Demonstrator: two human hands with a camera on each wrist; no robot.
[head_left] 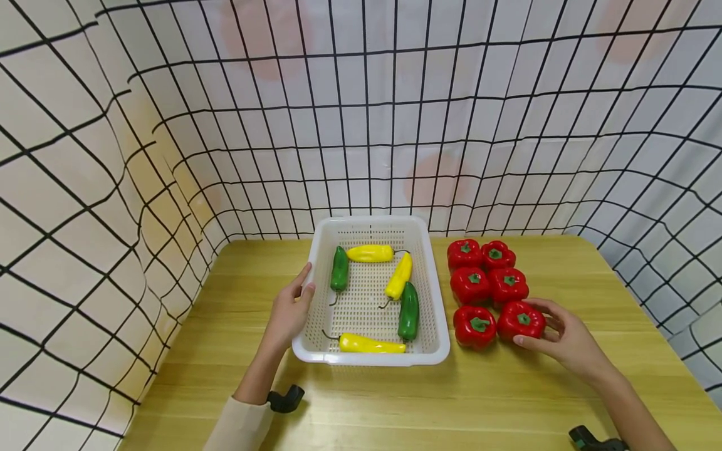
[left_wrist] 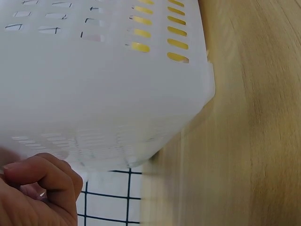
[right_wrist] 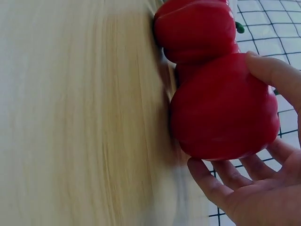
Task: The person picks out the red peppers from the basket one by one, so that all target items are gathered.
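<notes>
A white perforated plastic basket (head_left: 369,359) rests on the table, with several yellow peppers (head_left: 370,253) and two green peppers (head_left: 408,311) lying apart inside. My left hand (head_left: 291,311) holds the basket by its left side, thumb at the rim; the left wrist view shows curled fingers (left_wrist: 44,176) by the wall. To the right of the basket, several red bell peppers (head_left: 470,285) stand in two columns. My right hand (head_left: 566,338) grips the nearest one of the right column, a red bell pepper (right_wrist: 225,108), with thumb on one side and fingers on the other.
Behind the wooden table (head_left: 225,313) rises a white cloth wall with a black grid (head_left: 372,125), which also runs down both sides. Black wrist devices (head_left: 286,399) sit at both forearms.
</notes>
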